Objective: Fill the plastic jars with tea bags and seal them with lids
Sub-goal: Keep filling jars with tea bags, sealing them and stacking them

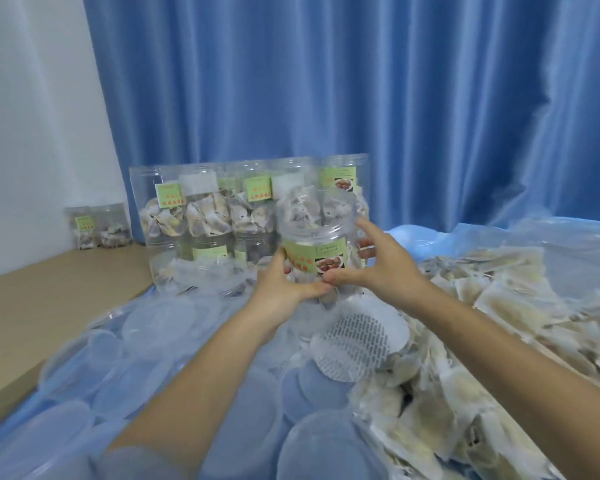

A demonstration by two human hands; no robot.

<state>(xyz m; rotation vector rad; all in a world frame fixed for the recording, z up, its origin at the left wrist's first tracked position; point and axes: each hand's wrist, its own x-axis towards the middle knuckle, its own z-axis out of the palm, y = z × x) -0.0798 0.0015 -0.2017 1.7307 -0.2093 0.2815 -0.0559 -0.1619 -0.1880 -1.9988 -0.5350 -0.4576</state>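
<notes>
A clear plastic jar with a green label is held up in the middle of the view, packed with tea bags and with no lid on it. My left hand grips its lower left side. My right hand wraps its right side, thumb underneath. Loose tea bags lie heaped to the right. Clear round lids are spread over the blue sheet at the left and front. A white perforated disc lies just below the jar.
Several filled, lidded jars are stacked in two layers behind the held jar, before a blue curtain. Two more jars stand at the far left by the white wall. A cardboard sheet lies to the left.
</notes>
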